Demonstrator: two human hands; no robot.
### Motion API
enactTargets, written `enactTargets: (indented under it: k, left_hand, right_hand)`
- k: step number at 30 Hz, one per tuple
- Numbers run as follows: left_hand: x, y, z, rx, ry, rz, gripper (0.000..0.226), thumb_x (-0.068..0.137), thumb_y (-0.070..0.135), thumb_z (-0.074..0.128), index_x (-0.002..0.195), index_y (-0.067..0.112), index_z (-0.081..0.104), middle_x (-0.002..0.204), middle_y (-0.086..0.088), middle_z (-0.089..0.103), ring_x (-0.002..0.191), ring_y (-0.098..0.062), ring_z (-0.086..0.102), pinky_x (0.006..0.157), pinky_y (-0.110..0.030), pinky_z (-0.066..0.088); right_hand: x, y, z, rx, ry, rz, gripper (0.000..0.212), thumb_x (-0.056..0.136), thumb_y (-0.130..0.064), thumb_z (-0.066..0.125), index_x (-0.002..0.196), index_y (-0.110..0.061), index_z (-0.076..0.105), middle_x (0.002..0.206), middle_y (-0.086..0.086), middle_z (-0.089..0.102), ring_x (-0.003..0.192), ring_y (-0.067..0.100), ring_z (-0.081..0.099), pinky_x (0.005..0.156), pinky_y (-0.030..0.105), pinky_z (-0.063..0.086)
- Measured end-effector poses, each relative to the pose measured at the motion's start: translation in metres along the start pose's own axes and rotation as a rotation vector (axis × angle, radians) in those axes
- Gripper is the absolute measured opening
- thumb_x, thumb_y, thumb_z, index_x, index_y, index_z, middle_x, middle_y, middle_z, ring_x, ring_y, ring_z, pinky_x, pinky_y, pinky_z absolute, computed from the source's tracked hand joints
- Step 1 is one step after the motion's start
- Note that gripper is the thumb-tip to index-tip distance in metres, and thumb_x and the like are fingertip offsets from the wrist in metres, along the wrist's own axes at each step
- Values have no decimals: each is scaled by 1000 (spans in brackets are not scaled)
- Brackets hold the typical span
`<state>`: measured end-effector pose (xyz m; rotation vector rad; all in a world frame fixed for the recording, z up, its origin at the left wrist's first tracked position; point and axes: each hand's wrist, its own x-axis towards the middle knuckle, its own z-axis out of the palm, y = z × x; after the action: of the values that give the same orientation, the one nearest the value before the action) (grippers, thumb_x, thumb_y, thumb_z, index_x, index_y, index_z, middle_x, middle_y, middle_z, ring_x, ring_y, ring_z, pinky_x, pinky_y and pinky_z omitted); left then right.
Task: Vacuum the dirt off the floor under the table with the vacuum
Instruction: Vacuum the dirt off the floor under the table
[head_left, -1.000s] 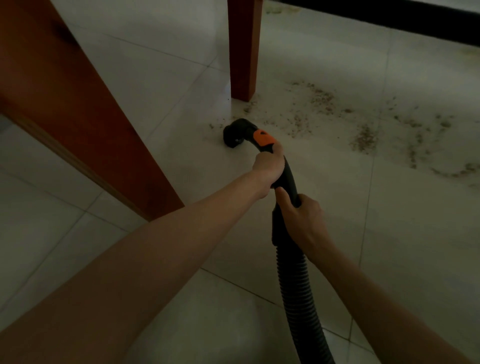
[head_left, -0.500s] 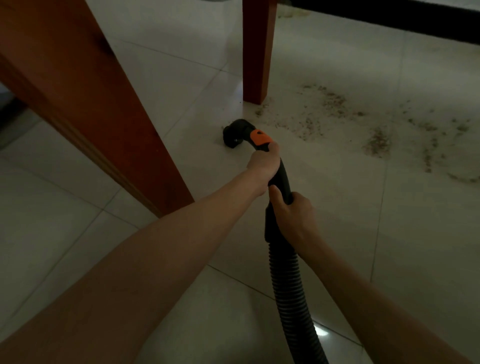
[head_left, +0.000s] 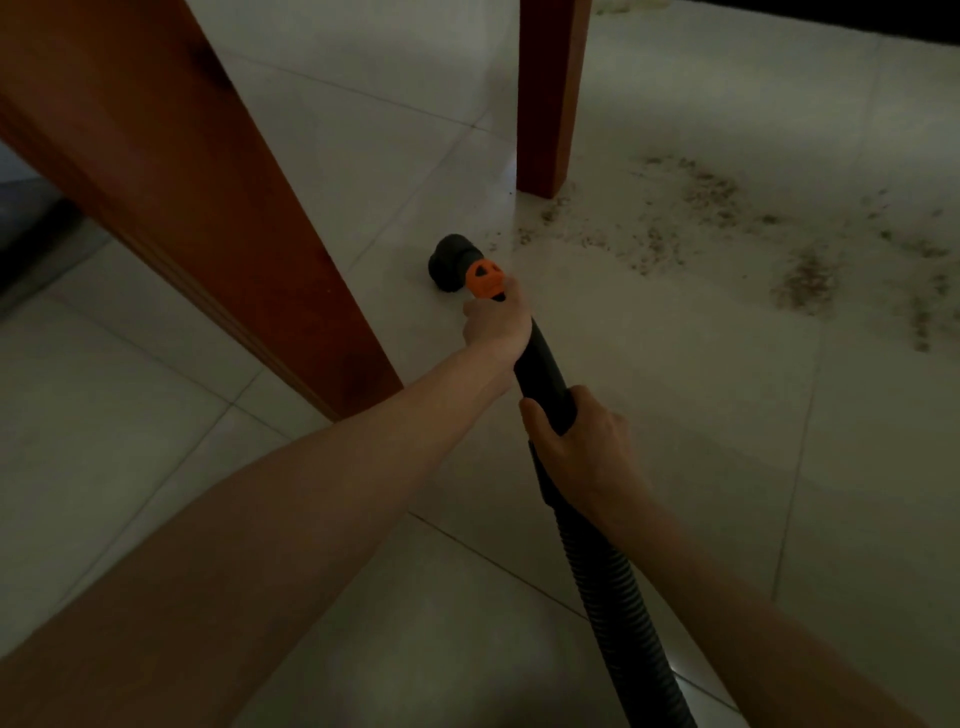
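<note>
A black vacuum hose (head_left: 618, 603) with an orange collar (head_left: 484, 278) ends in a round black nozzle (head_left: 451, 261) that points down at the pale tiled floor. My left hand (head_left: 496, 325) grips the tube just behind the orange collar. Lower down, my right hand (head_left: 582, 447) grips the black cuff where the ribbed hose begins. Brown crumbs of dirt (head_left: 701, 218) lie scattered on the tiles to the right of the nozzle, from the far table leg across to the right edge. The nozzle sits left of the dirt, on tiles without crumbs.
A thick reddish wooden table leg (head_left: 208, 208) slants across the left, close to my left forearm. A second wooden leg (head_left: 550, 98) stands behind the nozzle, with dirt at its foot. A dark strip (head_left: 831, 15) runs along the top right edge.
The view has shifted so the table legs and dirt sit further right in frame. The nozzle has drawn left, away from the dirt near the far leg. Both hands keep their hold.
</note>
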<state>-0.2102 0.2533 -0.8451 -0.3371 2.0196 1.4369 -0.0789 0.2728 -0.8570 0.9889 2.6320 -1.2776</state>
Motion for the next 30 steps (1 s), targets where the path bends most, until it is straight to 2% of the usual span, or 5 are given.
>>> enactTargets:
  k: [5, 8, 16, 27, 30]
  left_hand:
    - [2, -6, -8, -56, 63, -35, 56, 98, 50, 32, 131, 6, 42, 94, -8, 52, 70, -18, 49, 66, -32, 42]
    - [7, -6, -16, -149, 84, -57, 51, 97, 50, 35, 116, 6, 49, 84, -7, 52, 74, -22, 52, 73, -34, 46]
    - [18, 6, -20, -326, 48, -90, 54, 96, 49, 41, 123, 3, 50, 70, -8, 55, 58, -18, 52, 54, -28, 45]
    - [43, 29, -5, -77, 102, -86, 61, 96, 51, 34, 136, 6, 42, 121, -14, 55, 99, -27, 55, 89, -36, 48]
    - [46, 32, 3, -53, 87, -78, 64, 95, 54, 36, 136, 6, 42, 117, -13, 55, 95, -27, 54, 87, -36, 49]
  right_hand:
    - [9, -3, -9, 408, -340, 103, 27, 89, -35, 62, 103, -13, 54, 91, 9, 67, 79, 24, 67, 74, 40, 58]
    - [14, -9, -2, 236, -271, -14, 30, 92, -44, 55, 96, -15, 53, 78, 1, 61, 66, 14, 60, 56, 25, 50]
    - [34, -18, 7, 5, -105, -120, 41, 94, -56, 39, 93, -16, 49, 76, 2, 59, 60, 14, 56, 51, 27, 44]
    - [61, -17, -4, -106, -97, -136, 42, 95, -57, 35, 92, -16, 44, 71, 1, 51, 58, 16, 49, 51, 30, 39]
    - [63, -14, -7, -113, -75, -129, 42, 95, -57, 34, 91, -16, 43, 68, -1, 47, 57, 16, 48, 52, 30, 39]
